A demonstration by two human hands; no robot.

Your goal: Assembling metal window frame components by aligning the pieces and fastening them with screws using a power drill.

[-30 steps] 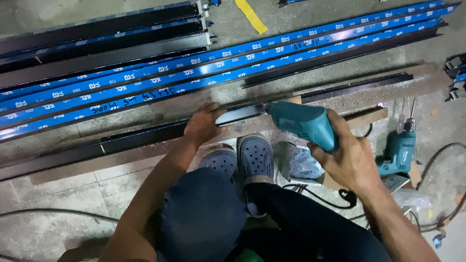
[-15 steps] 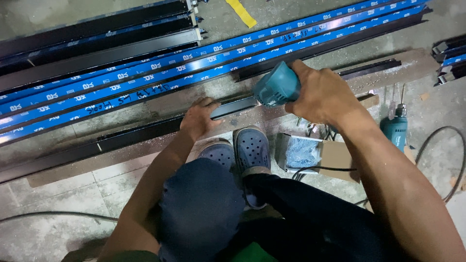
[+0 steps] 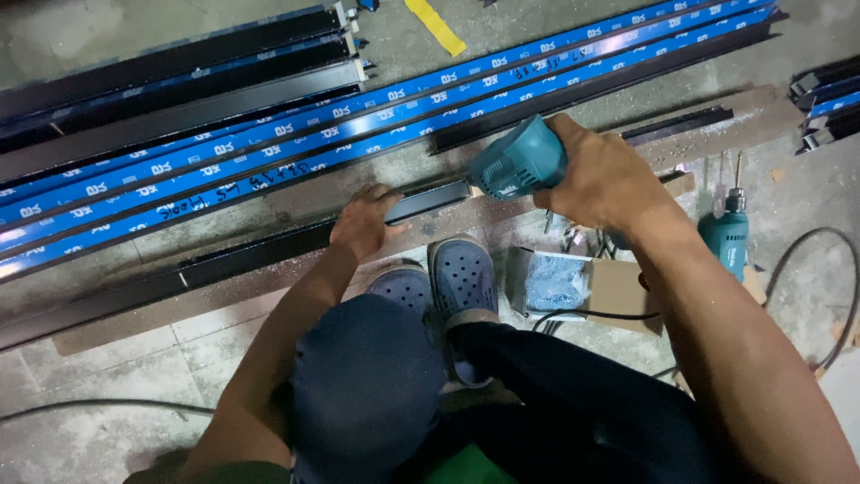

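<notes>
At the bottom of the frame the person squats, dark trousers and bent knees filling the lower middle, feet in grey-blue perforated clogs [image 3: 463,280] planted just below centre. To the right of the clogs lies an open cardboard box [image 3: 618,291] with a clear bag of small screws [image 3: 555,280] in it, and a black cable runs across its lower edge.

The left hand [image 3: 363,224] lies flat, fingers spread narrow, pressing down on a long black metal profile [image 3: 242,255] that runs from the lower left up towards the centre along a worn wooden plank [image 3: 761,112]. The right hand [image 3: 605,175] is wrapped tight around the body of a teal power drill [image 3: 520,163], its nose pointing down-left at the profile's end near the middle of the frame; I cannot see the bit itself. Fine metal shavings are scattered on the plank around there.

That profile looks stiff and light for its length, smooth-coated and likely slippery, with sharp cut ends; pinning it flat close to the drilling spot, as the left hand does, seems the sound place to hold it.

A second teal drill [image 3: 727,235] rests on the floor at the right. Beyond the plank, long profiles wrapped in blue protective film [image 3: 376,121] cross the frame diagonally, with bare black ones [image 3: 170,76] stacked in the upper left and a yellow strip [image 3: 436,25] at the top.
</notes>
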